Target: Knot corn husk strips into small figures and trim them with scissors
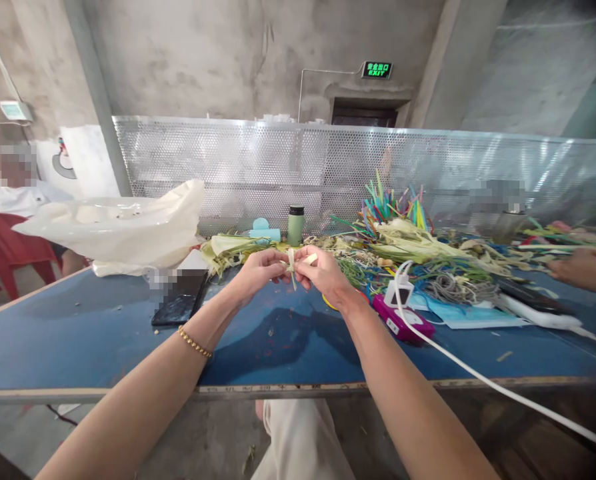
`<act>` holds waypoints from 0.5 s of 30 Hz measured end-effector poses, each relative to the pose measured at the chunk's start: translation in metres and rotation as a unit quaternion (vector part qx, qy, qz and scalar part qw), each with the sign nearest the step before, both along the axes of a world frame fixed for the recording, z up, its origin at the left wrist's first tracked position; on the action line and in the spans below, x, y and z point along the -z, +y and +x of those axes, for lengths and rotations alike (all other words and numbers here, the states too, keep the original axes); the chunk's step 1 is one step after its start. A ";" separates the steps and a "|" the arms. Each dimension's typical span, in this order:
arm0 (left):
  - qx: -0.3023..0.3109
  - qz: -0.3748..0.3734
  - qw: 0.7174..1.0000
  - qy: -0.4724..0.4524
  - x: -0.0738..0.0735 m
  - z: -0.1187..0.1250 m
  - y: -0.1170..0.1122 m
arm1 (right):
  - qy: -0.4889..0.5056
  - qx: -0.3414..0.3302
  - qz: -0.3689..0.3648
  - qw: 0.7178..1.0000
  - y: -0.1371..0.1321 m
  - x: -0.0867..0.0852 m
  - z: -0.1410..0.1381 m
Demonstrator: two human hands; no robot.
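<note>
Above the middle of the blue table (pixel 258 360), both hands meet at a small pale strip of husk (pixel 291 261). It looks knotted or crossed, with one end hanging down. My left hand (pixel 261 273) pinches it from the left, thumb against fingers. From the right, my right hand (pixel 323 272) pinches the same strip, and a pale yellowish end sticks up by its thumb. Some fingertips of both hands are hidden behind the strip. Just behind my left hand lies a bunch of pale green husks (pixel 231 248).
A plastic bag (pixel 123 230) and a black phone (pixel 181 297) are on the left. Behind stand a green bottle (pixel 295 225) and coloured pipe cleaners (pixel 393 207). A purple power strip (pixel 403 320) with a white cable lies right. Another person's hand (pixel 585 270) is at far right.
</note>
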State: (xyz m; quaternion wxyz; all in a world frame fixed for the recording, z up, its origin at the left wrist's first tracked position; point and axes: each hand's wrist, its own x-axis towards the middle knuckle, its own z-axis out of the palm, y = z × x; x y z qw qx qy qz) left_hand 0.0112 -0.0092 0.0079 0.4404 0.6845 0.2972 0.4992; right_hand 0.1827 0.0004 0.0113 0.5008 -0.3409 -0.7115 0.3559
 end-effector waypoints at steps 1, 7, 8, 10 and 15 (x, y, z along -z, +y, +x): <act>0.033 -0.004 0.999 0.007 0.000 -0.001 -0.001 | 0.005 -0.002 -0.007 1.000 0.000 0.000 0.000; 0.096 -0.061 0.993 -0.038 0.004 -0.003 0.004 | 0.062 -0.021 -0.004 0.998 0.003 0.001 -0.001; 0.073 -0.061 0.994 -0.055 0.005 -0.003 0.006 | 0.071 -0.013 -0.010 0.997 0.004 0.002 -0.001; 0.018 -0.051 0.995 -0.088 0.006 -0.004 0.011 | 0.061 0.024 -0.030 0.997 0.007 0.003 -0.001; -0.025 0.004 0.996 -0.084 0.006 -0.003 0.013 | -0.029 0.001 -0.082 0.996 0.008 0.009 -0.003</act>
